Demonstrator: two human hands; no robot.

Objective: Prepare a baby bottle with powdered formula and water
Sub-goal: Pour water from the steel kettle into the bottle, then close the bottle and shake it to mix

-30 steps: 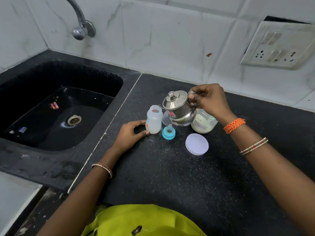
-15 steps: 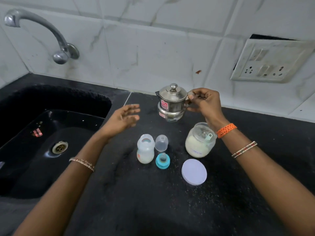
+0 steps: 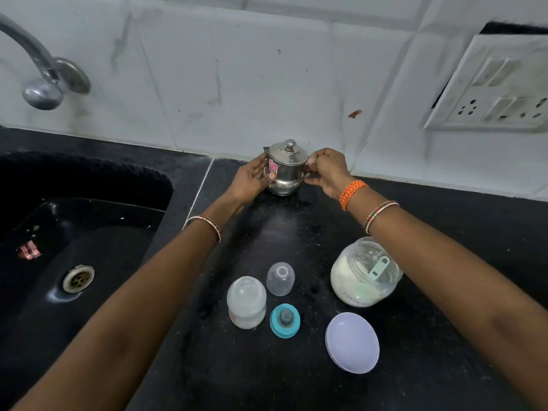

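Both hands were way out at the back of the counter (image 3: 444,232) on the steel kettle (image 3: 286,169), which sat by the wall, out of the way I'd guess. Left hand (image 3: 252,180) cupped its body, thumb pressed on the front. Right hand (image 3: 324,170) pinched the handle side, arms nearly straight. Nearer in: open baby bottle (image 3: 246,302) upright with whitish stuff inside, clear cap (image 3: 280,278), teal nipple ring (image 3: 285,320), open formula jar (image 3: 366,272) with scoop, its lid (image 3: 352,342) laid beside, all handy for mixing
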